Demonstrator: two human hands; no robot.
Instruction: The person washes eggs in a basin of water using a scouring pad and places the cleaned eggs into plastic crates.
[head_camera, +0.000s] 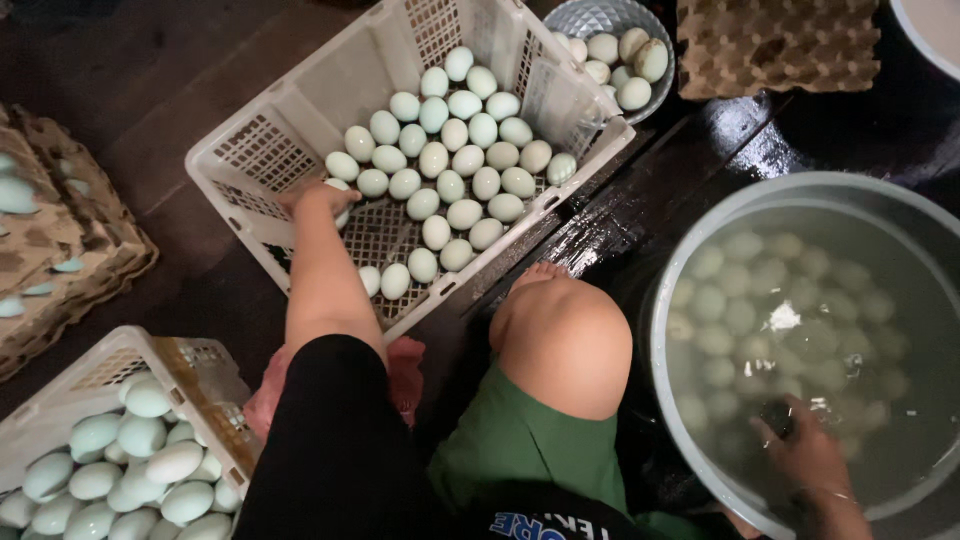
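Hands are working apart: the left hand (322, 197) is closing on a pale egg (340, 187) at the white crate's (255, 150) left wall, while the right hand (805, 455) is dipping into the grey water tub (690, 260); its grip cannot be told. Eggs are lying submerged there.

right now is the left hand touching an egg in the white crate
Touching. The head view shows the left hand lying on a pale egg at the crate wall, fingers over it with no gap visible.
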